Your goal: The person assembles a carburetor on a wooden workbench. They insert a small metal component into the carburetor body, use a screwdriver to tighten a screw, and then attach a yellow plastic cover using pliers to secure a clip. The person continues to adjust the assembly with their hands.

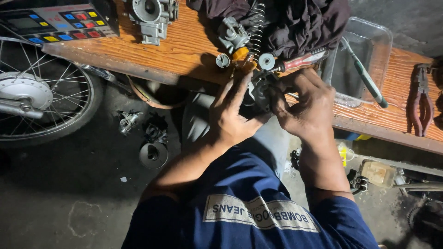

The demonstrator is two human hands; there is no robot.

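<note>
Hands clamp the dark carburetor body, fingers curled tight; you're mid-fitting, so steady it over the wooden bench.

Left hand: forearm rising from lower left, wrist bent, fingers spread upward, palm turned toward right hand. Right hand: forearm rising from lower right, fingers curled inward, knuckles up. Both hands close together at centre, fingertips meeting, closed in shared grip.
</note>
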